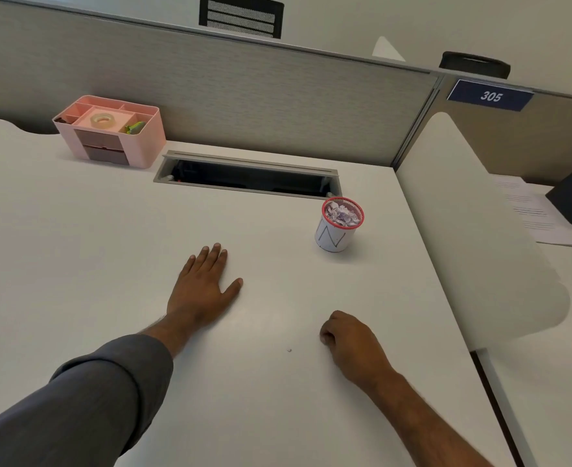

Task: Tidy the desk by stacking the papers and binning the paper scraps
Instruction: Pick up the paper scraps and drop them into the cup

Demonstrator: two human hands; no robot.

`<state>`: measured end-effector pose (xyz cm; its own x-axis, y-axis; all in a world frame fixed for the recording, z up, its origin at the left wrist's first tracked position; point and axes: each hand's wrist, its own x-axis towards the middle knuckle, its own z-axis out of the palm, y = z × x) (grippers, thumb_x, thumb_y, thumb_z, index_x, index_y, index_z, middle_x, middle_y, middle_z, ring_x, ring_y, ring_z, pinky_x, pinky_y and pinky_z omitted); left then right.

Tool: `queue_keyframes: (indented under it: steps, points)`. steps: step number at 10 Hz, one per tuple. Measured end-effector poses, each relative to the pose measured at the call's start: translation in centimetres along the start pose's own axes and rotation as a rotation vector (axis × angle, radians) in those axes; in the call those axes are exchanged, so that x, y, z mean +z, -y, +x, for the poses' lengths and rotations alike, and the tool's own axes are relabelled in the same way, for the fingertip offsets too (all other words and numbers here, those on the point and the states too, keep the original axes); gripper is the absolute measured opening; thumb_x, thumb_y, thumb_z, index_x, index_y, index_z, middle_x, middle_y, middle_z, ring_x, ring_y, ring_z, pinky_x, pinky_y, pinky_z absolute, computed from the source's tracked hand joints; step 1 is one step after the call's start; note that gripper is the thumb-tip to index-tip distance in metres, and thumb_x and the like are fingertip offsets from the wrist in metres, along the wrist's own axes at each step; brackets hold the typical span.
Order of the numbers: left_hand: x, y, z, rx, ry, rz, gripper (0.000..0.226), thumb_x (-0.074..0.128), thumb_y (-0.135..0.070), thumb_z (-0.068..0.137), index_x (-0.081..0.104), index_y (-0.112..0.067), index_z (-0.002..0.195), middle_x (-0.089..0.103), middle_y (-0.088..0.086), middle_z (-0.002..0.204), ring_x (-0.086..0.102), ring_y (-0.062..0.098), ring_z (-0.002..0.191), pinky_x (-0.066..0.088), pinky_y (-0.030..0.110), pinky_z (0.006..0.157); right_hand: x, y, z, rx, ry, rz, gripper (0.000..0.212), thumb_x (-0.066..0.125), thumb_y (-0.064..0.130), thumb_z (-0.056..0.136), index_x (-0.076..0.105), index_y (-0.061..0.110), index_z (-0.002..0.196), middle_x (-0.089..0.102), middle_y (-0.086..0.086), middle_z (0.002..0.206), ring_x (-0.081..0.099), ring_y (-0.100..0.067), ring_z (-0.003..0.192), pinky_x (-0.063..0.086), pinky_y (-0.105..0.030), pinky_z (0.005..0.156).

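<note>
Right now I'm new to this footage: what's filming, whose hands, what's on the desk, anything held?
There is no robot here. A person wears one wide-angle camera on the head, looking forward and down, so this single picture shows their own two hands on a white desk.

The left hand lies flat, fingers straight, palm down on the desk. The right hand rests curled in a loose fist; whether it holds anything cannot be seen.

A small mesh bin with a red rim stands ahead of the right hand, full of crumpled paper scraps. A pink organiser with a tape roll sits at the back left. One tiny speck lies between the hands. Printed papers lie on the neighbouring desk beyond the divider.
</note>
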<state>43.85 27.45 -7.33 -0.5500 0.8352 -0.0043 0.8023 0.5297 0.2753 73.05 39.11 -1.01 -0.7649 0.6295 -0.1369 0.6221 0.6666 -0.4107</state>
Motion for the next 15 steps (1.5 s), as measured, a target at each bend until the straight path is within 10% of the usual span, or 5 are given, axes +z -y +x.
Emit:
queue_keyframes:
  steps: [11, 15]
  points:
    - [0.1, 0.1, 0.0, 0.006, -0.026, -0.013, 0.079, 0.024, -0.066, 0.096, 0.012, -0.023, 0.161, 0.002, -0.009, 0.168, -0.003, 0.009, 0.154, -0.002, 0.032, 0.126, 3.5, 4.0, -0.7, 0.032, -0.056, 0.215, 0.02, 0.065, 0.027, 0.089, 0.063, 0.026, 0.109, 0.05, 0.023, 0.08, 0.048, 0.007, 0.078, 0.036, -0.012, 0.075]
    - [0.1, 0.1, 0.0, 0.003, -0.023, -0.01, 0.078, 0.024, -0.066, 0.096, 0.011, -0.023, 0.161, 0.001, -0.009, 0.168, -0.004, 0.008, 0.154, -0.002, 0.032, 0.125, 3.9, 4.3, -0.4, -0.067, -0.082, 0.098, 0.015, 0.054, 0.014, 0.091, 0.068, 0.014, 0.089, 0.063, 0.003, 0.089, 0.057, -0.014, 0.089, 0.047, -0.031, 0.076]
